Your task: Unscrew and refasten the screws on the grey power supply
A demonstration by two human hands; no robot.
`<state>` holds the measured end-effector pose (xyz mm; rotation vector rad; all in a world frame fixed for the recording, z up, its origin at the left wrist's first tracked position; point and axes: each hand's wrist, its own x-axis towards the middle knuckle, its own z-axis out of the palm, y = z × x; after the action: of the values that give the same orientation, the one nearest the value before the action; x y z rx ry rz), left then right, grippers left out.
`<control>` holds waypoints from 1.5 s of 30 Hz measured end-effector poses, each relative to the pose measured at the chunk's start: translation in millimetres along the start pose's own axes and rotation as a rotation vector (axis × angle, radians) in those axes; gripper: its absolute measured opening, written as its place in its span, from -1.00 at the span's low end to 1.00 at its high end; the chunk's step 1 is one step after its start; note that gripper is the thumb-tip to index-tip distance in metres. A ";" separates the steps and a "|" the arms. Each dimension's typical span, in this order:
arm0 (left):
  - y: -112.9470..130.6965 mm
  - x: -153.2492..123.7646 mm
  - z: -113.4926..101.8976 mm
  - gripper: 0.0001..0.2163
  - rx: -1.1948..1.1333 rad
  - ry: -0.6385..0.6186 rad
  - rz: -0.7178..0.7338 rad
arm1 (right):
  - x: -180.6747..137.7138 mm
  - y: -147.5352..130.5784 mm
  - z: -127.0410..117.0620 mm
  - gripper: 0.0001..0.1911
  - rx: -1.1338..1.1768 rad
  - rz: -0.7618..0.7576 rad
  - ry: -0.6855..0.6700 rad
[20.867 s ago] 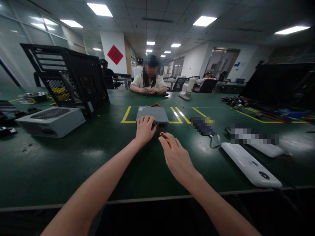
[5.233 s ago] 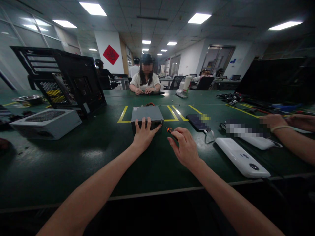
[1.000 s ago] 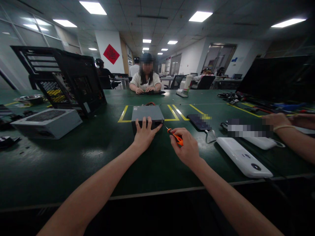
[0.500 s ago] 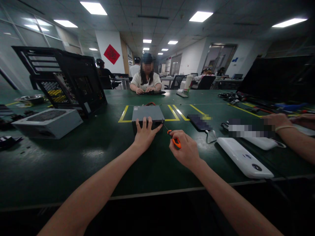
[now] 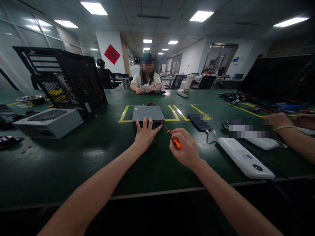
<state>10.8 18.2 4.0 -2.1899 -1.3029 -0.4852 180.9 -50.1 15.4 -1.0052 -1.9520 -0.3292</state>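
A grey computer power supply [image 5: 148, 112] sits on the green table in front of me, with a bundle of wires at its back. My left hand [image 5: 144, 136] holds it from the front, fingers spread over the front top edge and thumb along the front toward the right corner. In my right hand [image 5: 184, 147] is a screwdriver [image 5: 176, 143] with an orange and black handle, gripped between thumb and fingers. Its thin shaft points up and left to the power supply's front right corner. Whether the tip sits in a screw is too small to tell.
At left stand a black computer case [image 5: 71, 82], another power supply [image 5: 50, 123] and a metal bowl [image 5: 31, 99]. To the right lie a phone [image 5: 198, 122] on a cable and a white power bank [image 5: 243, 157]. A co-worker's hands [image 5: 279, 121] are at far right; a person [image 5: 147, 78] sits opposite.
The screwdriver's handle has turned slightly in my right hand, showing a different side of its orange and black grip. My left hand and the power supply stay in place.
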 end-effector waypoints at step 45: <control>1.6 -69.5 -77.0 -0.58 -0.037 0.018 0.006 | 0.9 14.7 5.0 -0.76 0.316 0.408 0.025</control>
<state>-22.7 -77.6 25.8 -2.2142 -1.2870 -0.5292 188.7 -37.4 11.1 -1.1454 -1.6593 0.1896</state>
